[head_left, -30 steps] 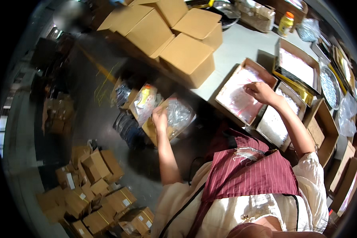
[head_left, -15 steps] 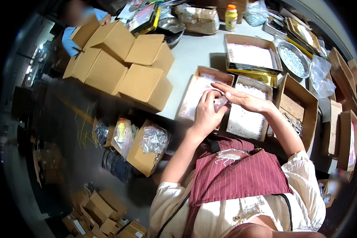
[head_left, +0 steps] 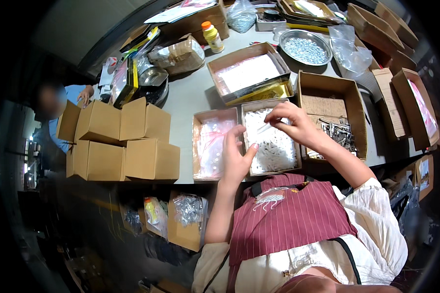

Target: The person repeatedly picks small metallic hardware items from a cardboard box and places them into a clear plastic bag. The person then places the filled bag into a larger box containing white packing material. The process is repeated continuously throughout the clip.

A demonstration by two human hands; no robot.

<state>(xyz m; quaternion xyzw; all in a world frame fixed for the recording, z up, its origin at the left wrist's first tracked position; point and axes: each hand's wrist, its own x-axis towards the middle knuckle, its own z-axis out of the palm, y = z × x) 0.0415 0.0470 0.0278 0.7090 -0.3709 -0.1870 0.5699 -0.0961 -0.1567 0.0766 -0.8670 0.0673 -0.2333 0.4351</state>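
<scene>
My right hand (head_left: 298, 128) is over a shallow box of small white pieces (head_left: 274, 154), thumb and fingers pinched together. A pale, slender piece (head_left: 264, 128) shows at its fingertips; its exact kind is too small to tell. To the left, my left hand (head_left: 237, 156) is upright with fingers apart and thumb out, holding nothing I can see. It hovers where the white-piece box meets a box of clear plastic bags (head_left: 208, 141). On the right, a deeper carton (head_left: 331, 105) contains a pile of metal parts (head_left: 338, 134).
Open brown cartons (head_left: 105, 161) stand at the table's left, near a person in a blue sleeve (head_left: 73, 93). Behind my hands are a box of white packets (head_left: 249, 73), a metal bowl of bluish pieces (head_left: 305, 47) and a yellow bottle (head_left: 212, 39). Filled boxes (head_left: 183, 232) sit below the table edge.
My hands were together over the bag box around a small clear bag. They have parted, the right moving to the white pieces. My view has turned, shifting the table leftward.
</scene>
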